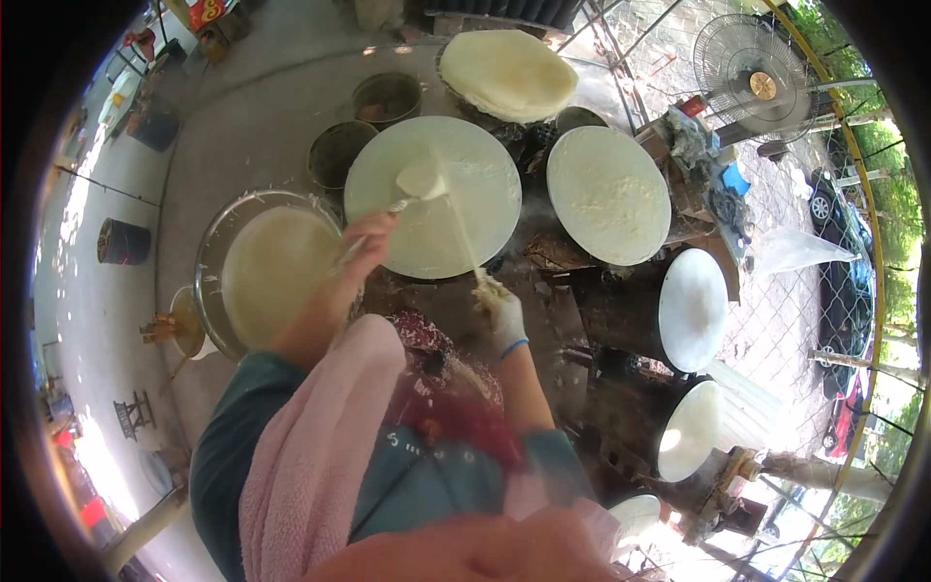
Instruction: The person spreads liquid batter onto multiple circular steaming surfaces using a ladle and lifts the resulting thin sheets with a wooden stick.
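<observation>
My bare left hand (pixel 364 242) is closed around the handle of a pale ladle (pixel 420 182), whose head is over the central round griddle (pixel 378 155), coated pale. My right hand (pixel 499 312), in a white glove with a blue cuff, grips a long thin pale stick (pixel 462 233) reaching across that griddle, blurred at its far part. A wide metal basin (pixel 209 267) of creamy batter (pixel 276 276) sits to the left, beside my left forearm. Whether the ladle touches the griddle's surface I cannot tell.
Stacked pale flat sheets (pixel 507 73) lie behind. Other round griddles (pixel 606 194) stand along the right, before a wire fence (pixel 839 291) and a standing fan (pixel 737 87). Two dark pots (pixel 385 97) stand at the back; a dark bucket (pixel 123 241) is on the floor at left.
</observation>
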